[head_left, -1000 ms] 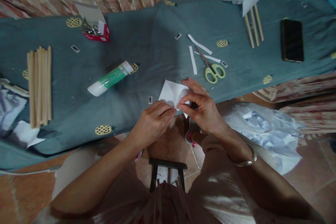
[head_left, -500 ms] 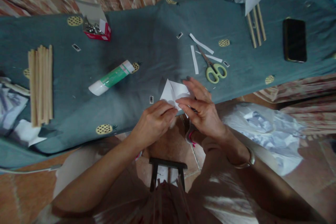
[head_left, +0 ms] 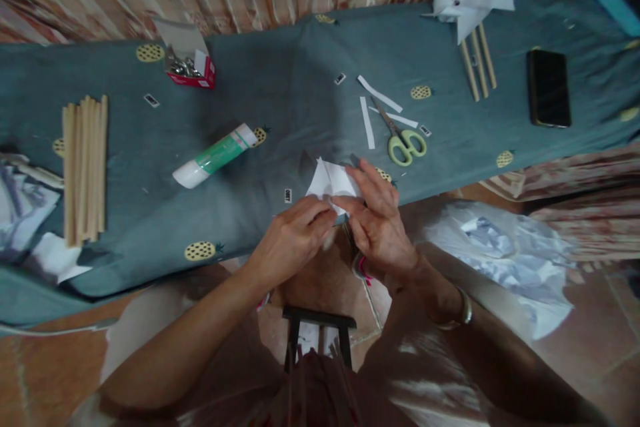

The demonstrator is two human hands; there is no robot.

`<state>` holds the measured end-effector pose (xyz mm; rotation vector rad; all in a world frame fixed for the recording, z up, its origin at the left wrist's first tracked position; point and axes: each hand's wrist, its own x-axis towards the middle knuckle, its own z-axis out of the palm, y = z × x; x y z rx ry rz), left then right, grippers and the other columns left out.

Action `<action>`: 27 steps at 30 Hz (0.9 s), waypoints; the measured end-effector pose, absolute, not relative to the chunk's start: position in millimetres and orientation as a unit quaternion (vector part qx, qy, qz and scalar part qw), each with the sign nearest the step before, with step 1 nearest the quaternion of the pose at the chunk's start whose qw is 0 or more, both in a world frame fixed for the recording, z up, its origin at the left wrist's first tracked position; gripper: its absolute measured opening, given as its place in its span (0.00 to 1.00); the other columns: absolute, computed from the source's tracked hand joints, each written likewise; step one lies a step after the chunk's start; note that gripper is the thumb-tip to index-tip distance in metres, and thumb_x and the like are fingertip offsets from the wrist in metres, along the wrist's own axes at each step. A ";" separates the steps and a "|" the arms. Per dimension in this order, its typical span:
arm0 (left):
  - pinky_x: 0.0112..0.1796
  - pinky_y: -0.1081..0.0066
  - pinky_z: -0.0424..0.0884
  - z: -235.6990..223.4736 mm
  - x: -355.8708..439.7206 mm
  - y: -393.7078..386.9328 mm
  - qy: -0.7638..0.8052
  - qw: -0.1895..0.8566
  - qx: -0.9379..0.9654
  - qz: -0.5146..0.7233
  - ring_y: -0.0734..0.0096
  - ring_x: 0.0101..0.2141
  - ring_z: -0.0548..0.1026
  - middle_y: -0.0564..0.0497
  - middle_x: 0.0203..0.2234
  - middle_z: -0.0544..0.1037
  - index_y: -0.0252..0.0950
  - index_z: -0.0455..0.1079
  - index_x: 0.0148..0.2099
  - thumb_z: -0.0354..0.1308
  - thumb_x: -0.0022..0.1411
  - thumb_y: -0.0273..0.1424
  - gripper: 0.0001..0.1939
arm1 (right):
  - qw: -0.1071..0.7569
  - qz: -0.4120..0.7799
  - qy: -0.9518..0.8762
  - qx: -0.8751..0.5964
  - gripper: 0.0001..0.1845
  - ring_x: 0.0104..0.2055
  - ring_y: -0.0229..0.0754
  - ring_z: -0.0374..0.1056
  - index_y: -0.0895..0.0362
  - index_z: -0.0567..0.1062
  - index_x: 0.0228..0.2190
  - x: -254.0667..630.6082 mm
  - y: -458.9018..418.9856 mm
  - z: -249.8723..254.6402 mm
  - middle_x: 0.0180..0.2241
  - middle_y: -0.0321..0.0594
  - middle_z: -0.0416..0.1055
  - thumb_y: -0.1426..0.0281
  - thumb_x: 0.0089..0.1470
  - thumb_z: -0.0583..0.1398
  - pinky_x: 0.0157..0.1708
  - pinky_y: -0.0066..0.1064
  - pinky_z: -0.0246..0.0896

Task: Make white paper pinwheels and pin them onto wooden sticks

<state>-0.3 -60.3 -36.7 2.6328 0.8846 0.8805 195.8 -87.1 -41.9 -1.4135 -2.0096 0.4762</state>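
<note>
A folded piece of white paper [head_left: 334, 177] is at the table's near edge, between my two hands. My left hand [head_left: 300, 227] is closed, its thumb and fingers pinching the paper's lower left side. From the right, my right hand [head_left: 377, 217] has its fingertips on the paper's right side and lower middle, gripping it; a bracelet circles that wrist. Part of the paper is hidden beneath the fingers. Beyond it lie green-handled scissors [head_left: 406, 145] and several cut paper strips [head_left: 367, 121].
On the left are wooden sticks [head_left: 85, 170], white paper pieces [head_left: 55, 257], a green-and-white tube [head_left: 215, 157] and a red box of metal fasteners [head_left: 193, 73]. To the right lie paper pinwheels [head_left: 473, 0] on sticks and a phone [head_left: 549, 88]. A plastic bag [head_left: 500, 247] sits below the edge.
My right hand's fingers have shifted slightly over the paper, and the hand lies flatter. My left hand keeps its pinch. The whole view has shifted slightly.
</note>
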 end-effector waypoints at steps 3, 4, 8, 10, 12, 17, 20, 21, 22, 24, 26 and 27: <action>0.39 0.70 0.80 -35.9 -0.2 -61.2 0.300 0.104 0.901 0.296 0.69 0.38 0.78 0.46 0.36 0.78 0.31 0.71 0.42 0.55 0.66 0.21 0.05 | 0.330 0.246 -0.735 -0.539 0.19 0.71 0.48 0.48 0.45 0.78 0.46 202.6 -84.6 -35.5 0.65 0.31 0.61 0.73 0.62 0.53 0.68 0.53 0.48; 0.39 0.70 0.79 -35.6 -0.3 -61.6 0.298 0.099 0.902 0.295 0.69 0.38 0.78 0.46 0.36 0.78 0.31 0.71 0.42 0.55 0.66 0.21 0.05 | 0.338 0.256 -0.724 -0.544 0.19 0.71 0.47 0.50 0.46 0.78 0.47 204.9 -83.4 -33.8 0.65 0.32 0.62 0.73 0.62 0.52 0.68 0.53 0.48; 0.39 0.69 0.78 -33.9 -2.6 -60.3 0.293 0.077 0.908 0.291 0.68 0.38 0.77 0.45 0.36 0.78 0.30 0.72 0.41 0.55 0.66 0.21 0.05 | 0.334 0.234 -0.707 -0.578 0.21 0.67 0.48 0.58 0.49 0.75 0.52 209.6 -79.9 -30.5 0.63 0.39 0.65 0.72 0.63 0.52 0.66 0.54 0.54; 0.39 0.70 0.77 -33.4 -6.6 -55.6 0.298 0.070 0.908 0.285 0.68 0.37 0.77 0.46 0.36 0.78 0.31 0.73 0.41 0.55 0.67 0.22 0.05 | 0.323 0.223 -0.710 -0.585 0.20 0.65 0.48 0.62 0.51 0.75 0.53 208.9 -80.0 -29.1 0.62 0.42 0.67 0.72 0.63 0.52 0.65 0.52 0.57; 0.38 0.70 0.76 -34.0 -12.6 -47.3 0.312 0.056 0.905 0.283 0.68 0.37 0.76 0.47 0.37 0.79 0.32 0.74 0.41 0.55 0.67 0.23 0.06 | 0.325 0.223 -0.706 -0.589 0.19 0.63 0.48 0.65 0.53 0.76 0.51 206.8 -81.2 -27.0 0.60 0.45 0.69 0.71 0.63 0.52 0.63 0.50 0.60; 0.38 0.67 0.75 -36.6 -25.6 -25.3 0.350 0.024 0.892 0.284 0.65 0.37 0.74 0.46 0.38 0.79 0.33 0.76 0.42 0.55 0.67 0.24 0.08 | 0.351 0.244 -0.686 -0.588 0.15 0.58 0.47 0.70 0.53 0.78 0.47 200.9 -83.2 -24.0 0.55 0.45 0.74 0.70 0.62 0.55 0.60 0.47 0.65; 0.40 0.65 0.75 -35.2 -24.3 -25.6 0.351 0.031 0.887 0.299 0.64 0.40 0.73 0.45 0.41 0.79 0.33 0.75 0.46 0.54 0.68 0.24 0.09 | 0.357 0.250 -0.680 -0.589 0.14 0.56 0.46 0.71 0.53 0.79 0.45 199.1 -82.1 -25.5 0.54 0.45 0.74 0.69 0.61 0.56 0.59 0.46 0.66; 0.41 0.65 0.74 -34.3 -22.5 -28.0 0.349 0.031 0.885 0.308 0.64 0.41 0.73 0.45 0.42 0.79 0.33 0.74 0.47 0.54 0.67 0.24 0.09 | 0.358 0.250 -0.679 -0.590 0.14 0.56 0.46 0.72 0.53 0.79 0.45 198.9 -81.7 -26.2 0.54 0.45 0.74 0.69 0.61 0.56 0.59 0.45 0.66; 0.42 0.64 0.74 -33.3 -20.4 -31.1 0.344 0.032 0.884 0.317 0.63 0.41 0.73 0.44 0.42 0.79 0.33 0.74 0.47 0.55 0.67 0.24 0.09 | 0.359 0.251 -0.678 -0.590 0.13 0.55 0.46 0.72 0.54 0.79 0.44 198.8 -81.4 -26.7 0.53 0.45 0.75 0.70 0.61 0.56 0.58 0.44 0.67; 0.41 0.63 0.73 -31.8 -15.8 -37.3 0.327 0.034 0.887 0.325 0.62 0.41 0.73 0.44 0.41 0.79 0.33 0.73 0.47 0.58 0.66 0.26 0.08 | 0.362 0.252 -0.678 -0.589 0.13 0.54 0.45 0.73 0.55 0.80 0.43 198.8 -81.1 -27.4 0.52 0.46 0.76 0.70 0.61 0.56 0.57 0.43 0.67; 0.39 0.63 0.73 -31.5 -12.1 -41.6 0.311 0.041 0.894 0.320 0.62 0.40 0.74 0.45 0.40 0.79 0.33 0.73 0.46 0.61 0.65 0.30 0.08 | 0.363 0.252 -0.676 -0.589 0.13 0.53 0.45 0.74 0.55 0.80 0.42 198.7 -81.6 -27.6 0.51 0.47 0.76 0.71 0.60 0.57 0.56 0.43 0.68; 0.38 0.63 0.72 -31.9 -10.6 -42.8 0.307 0.042 0.898 0.314 0.61 0.39 0.74 0.45 0.39 0.80 0.33 0.73 0.45 0.61 0.65 0.32 0.09 | 0.363 0.255 -0.676 -0.589 0.13 0.53 0.46 0.74 0.56 0.80 0.41 198.4 -82.1 -27.5 0.51 0.47 0.76 0.71 0.60 0.57 0.56 0.42 0.68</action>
